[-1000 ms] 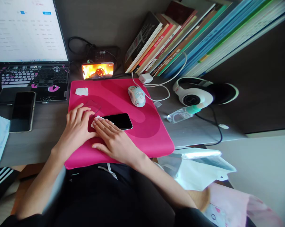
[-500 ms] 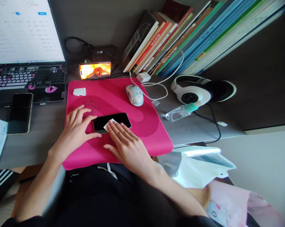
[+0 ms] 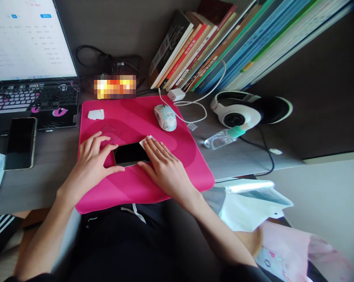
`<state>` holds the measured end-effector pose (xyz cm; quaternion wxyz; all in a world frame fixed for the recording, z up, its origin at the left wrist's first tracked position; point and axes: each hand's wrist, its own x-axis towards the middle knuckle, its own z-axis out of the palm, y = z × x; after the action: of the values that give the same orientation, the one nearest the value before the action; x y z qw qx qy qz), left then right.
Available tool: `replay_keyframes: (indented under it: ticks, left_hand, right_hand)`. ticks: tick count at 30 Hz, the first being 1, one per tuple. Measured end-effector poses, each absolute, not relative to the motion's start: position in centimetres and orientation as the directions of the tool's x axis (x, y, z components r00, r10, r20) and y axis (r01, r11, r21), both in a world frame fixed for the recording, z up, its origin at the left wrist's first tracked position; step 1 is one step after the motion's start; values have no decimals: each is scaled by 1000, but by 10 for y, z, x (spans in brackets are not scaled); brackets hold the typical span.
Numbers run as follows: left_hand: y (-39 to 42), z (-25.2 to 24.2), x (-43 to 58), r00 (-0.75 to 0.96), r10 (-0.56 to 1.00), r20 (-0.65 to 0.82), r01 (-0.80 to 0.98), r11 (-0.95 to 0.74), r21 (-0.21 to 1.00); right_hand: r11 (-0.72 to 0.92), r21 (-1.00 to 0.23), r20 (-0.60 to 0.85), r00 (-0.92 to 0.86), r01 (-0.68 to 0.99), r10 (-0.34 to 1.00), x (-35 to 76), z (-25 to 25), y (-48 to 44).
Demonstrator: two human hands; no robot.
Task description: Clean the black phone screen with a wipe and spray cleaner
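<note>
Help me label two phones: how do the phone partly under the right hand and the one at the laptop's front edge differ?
The first phone lies crosswise on the pink mat; the second phone points away from the person. The right hand partly covers the first phone; the second phone is untouched. Both show dark screens.

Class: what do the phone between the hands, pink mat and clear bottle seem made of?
Phone: probably glass-faced; smooth, glossy black.
Pink mat: perhaps rubber or faux leather; low-sheen, with a wavy front edge.
Clear bottle: likely plastic, possibly glass; glossy, see-through, with highlights.
</note>
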<state>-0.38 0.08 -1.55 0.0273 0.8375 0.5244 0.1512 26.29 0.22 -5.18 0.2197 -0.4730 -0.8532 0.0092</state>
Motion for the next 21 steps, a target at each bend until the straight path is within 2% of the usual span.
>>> replay_keyframes:
  ticks: [7,21]
  left_hand:
    - [1,-16,-4,403,886,230,876,-446,185]
    - [-1,-18,-4,393,889,234,866,-444,232]
  right_hand:
    - [535,-202,377,-439,821,816,270,-47,-3]
    - [506,14,372,-474,862,798,264,-38,-26]
